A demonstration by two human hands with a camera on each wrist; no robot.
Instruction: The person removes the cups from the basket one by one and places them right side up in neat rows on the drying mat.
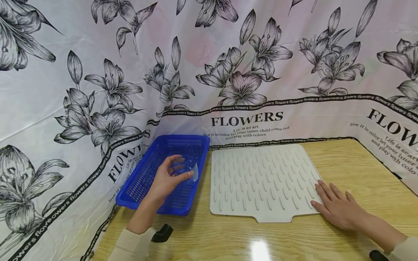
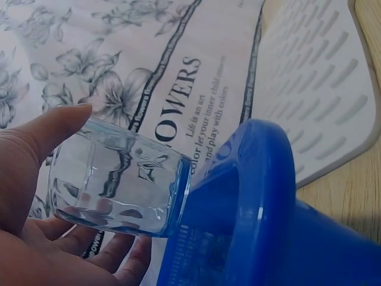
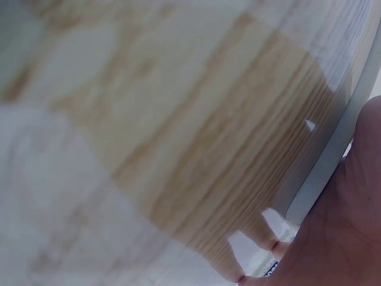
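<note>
A clear drinking glass (image 2: 122, 179) is gripped in my left hand (image 1: 164, 181), the thumb along one side and the fingers round the other. In the head view, hand and glass (image 1: 187, 172) are over the blue basket (image 1: 151, 208); the left wrist view has the glass tilted close to the basket's rim (image 2: 274, 173). My right hand (image 1: 343, 208) lies with fingers extended at the right edge of a white ridged drying tray (image 1: 261, 177), thumb and fingertips right at its border. The right wrist view catches part of that hand (image 3: 345, 226) beside the tray's edge (image 3: 333, 173).
The wooden table (image 1: 209, 239) carries the basket on the left and the tray in the middle, its short spout facing me. A white flower-printed cloth (image 1: 183, 72) hangs behind and along the left side, close against the basket.
</note>
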